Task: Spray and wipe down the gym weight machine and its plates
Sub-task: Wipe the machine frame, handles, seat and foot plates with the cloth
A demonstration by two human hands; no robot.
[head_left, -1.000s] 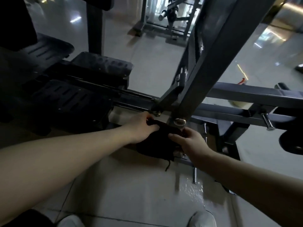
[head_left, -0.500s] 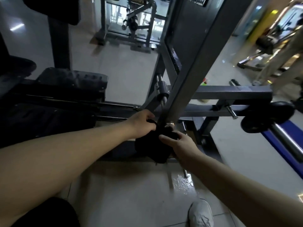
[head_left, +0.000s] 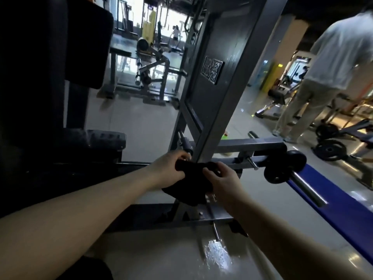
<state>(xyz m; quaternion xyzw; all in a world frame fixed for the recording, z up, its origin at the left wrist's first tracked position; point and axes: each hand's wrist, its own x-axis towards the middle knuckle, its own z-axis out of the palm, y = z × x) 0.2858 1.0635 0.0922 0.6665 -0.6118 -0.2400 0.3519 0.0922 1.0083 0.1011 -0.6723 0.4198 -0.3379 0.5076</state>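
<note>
- Facing the weight machine point(head_left: 222, 87), grey upright slanting up from the base
- Holding a black cloth point(head_left: 189, 188) bunched at the foot of that upright
- Gripping the cloth's rolled top edge with left hand point(head_left: 167, 170), fingers curled round it
- Pinching its other side with right hand point(head_left: 222, 184), thumb on top
</note>
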